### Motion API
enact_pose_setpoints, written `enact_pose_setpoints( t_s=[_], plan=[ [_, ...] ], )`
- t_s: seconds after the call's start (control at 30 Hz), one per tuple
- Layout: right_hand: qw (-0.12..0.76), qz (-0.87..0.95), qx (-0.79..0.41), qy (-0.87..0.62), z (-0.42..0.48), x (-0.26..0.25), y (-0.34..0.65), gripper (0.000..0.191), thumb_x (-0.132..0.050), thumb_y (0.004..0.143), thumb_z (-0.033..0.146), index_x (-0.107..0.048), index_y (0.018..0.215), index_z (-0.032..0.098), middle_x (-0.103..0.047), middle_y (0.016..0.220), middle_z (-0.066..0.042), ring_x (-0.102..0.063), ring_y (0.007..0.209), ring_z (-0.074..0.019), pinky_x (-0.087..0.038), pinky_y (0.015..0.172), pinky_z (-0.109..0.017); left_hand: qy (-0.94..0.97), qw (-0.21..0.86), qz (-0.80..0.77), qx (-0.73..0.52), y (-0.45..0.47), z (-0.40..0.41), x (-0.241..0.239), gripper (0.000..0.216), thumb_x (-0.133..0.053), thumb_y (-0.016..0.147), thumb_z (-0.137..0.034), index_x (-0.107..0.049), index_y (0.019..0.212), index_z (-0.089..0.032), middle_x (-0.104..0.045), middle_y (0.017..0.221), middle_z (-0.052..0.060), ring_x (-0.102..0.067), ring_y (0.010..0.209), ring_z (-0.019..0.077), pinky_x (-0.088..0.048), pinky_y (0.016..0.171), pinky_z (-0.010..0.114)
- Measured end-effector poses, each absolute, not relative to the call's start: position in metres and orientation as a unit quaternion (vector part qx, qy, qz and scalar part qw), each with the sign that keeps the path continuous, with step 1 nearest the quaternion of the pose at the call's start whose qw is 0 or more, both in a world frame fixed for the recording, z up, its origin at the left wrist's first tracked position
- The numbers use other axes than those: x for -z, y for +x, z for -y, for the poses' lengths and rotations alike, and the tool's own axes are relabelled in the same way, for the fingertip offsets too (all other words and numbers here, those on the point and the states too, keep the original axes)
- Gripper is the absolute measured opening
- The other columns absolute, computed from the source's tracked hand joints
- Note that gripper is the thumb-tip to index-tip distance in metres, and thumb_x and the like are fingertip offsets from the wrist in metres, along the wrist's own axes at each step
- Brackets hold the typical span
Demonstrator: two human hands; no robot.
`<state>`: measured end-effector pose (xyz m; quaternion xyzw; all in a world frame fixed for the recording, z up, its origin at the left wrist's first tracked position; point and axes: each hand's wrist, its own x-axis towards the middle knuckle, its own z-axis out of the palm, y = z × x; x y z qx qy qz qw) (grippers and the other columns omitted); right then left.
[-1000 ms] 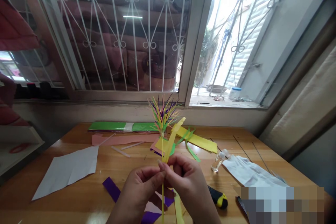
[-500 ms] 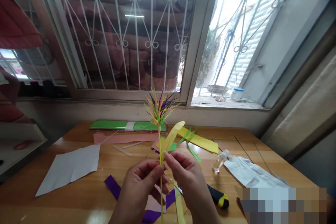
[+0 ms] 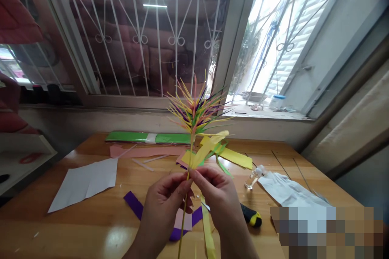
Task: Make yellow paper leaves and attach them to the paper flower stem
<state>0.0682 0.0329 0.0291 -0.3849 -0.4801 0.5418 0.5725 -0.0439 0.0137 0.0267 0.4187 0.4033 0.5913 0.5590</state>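
Note:
A paper flower (image 3: 197, 110) with thin yellow, purple, pink and green fringes stands upright on a thin stem (image 3: 184, 214). My left hand (image 3: 164, 206) pinches the stem just below mid-height. My right hand (image 3: 217, 198) pinches a long yellow paper strip (image 3: 203, 151) against the stem; the strip's tail hangs down past my wrist. Both hands meet above the wooden table (image 3: 100, 226).
On the table lie a white sheet (image 3: 85, 182), purple strips (image 3: 135, 204), a pink strip (image 3: 146, 151), a green paper pack (image 3: 146, 137), yellow paper (image 3: 238, 158), a small clear bottle (image 3: 253, 179), a black-yellow tool handle (image 3: 251, 216) and a white bag (image 3: 288, 194). A barred window stands behind.
The flower has risen and come closer, its fringe now spread wider before the window. Both hands lifted slightly, keeping their pinch on stem and strip.

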Motion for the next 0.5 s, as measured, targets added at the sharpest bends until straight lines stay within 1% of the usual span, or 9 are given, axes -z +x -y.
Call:
enact_pose_setpoints(
  t_s=[0.13, 0.2, 0.3, 0.4, 0.5],
  plan=[
    [0.572, 0.493, -0.520, -0.399, -0.030, -0.034, 0.067, 0.025, -0.069, 0.069, 0.038, -0.066, 0.063, 0.014, -0.045, 0.049, 0.004, -0.036, 0.047, -0.0074, -0.027, 0.041, -0.020, 0.432, 0.550, -0.410, -0.585, -0.047, -0.013, -0.028, 0.015, -0.069, 0.069, -0.030, -0.073, 0.076, -0.018, -0.058, 0.055, -0.002, -0.053, 0.046, 0.0091, -0.049, 0.041, 0.020],
    [0.551, 0.506, -0.521, -0.413, -0.031, -0.037, 0.068, 0.026, -0.068, 0.069, 0.040, -0.067, 0.066, 0.014, -0.041, 0.047, 0.005, -0.032, 0.043, -0.0060, -0.024, 0.039, -0.020, 0.431, 0.541, -0.414, -0.592, -0.050, -0.015, -0.028, 0.014, -0.070, 0.068, -0.029, -0.073, 0.075, -0.018, -0.059, 0.056, -0.001, -0.053, 0.047, 0.0097, -0.050, 0.040, 0.021],
    [0.506, 0.529, -0.527, -0.431, -0.033, -0.038, 0.074, 0.028, -0.066, 0.070, 0.041, -0.069, 0.082, 0.015, -0.032, 0.045, 0.009, -0.028, 0.040, -0.0047, -0.021, 0.037, -0.019, 0.427, 0.526, -0.430, -0.597, -0.055, -0.021, -0.023, 0.015, -0.071, 0.066, -0.029, -0.072, 0.074, -0.017, -0.059, 0.056, -0.001, -0.053, 0.047, 0.0098, -0.048, 0.039, 0.020],
    [0.481, 0.548, -0.518, -0.448, -0.034, -0.031, 0.086, 0.035, -0.064, 0.074, 0.039, -0.064, 0.100, 0.016, -0.033, 0.047, 0.010, -0.031, 0.040, -0.0053, -0.023, 0.038, -0.019, 0.416, 0.529, -0.458, -0.581, -0.063, -0.030, -0.009, 0.018, -0.072, 0.064, -0.031, -0.072, 0.073, -0.015, -0.059, 0.056, 0.000, -0.052, 0.047, 0.0092, -0.046, 0.037, 0.018],
    [0.440, 0.575, -0.492, -0.484, -0.033, -0.013, 0.102, 0.034, -0.062, 0.076, 0.039, -0.063, 0.100, 0.016, -0.037, 0.049, 0.009, -0.036, 0.043, -0.0066, -0.027, 0.041, -0.019, 0.383, 0.546, -0.490, -0.561, -0.072, -0.035, 0.009, 0.024, -0.074, 0.062, -0.032, -0.071, 0.074, -0.012, -0.058, 0.056, 0.000, -0.051, 0.046, 0.0079, -0.043, 0.037, 0.017]
  ],
)
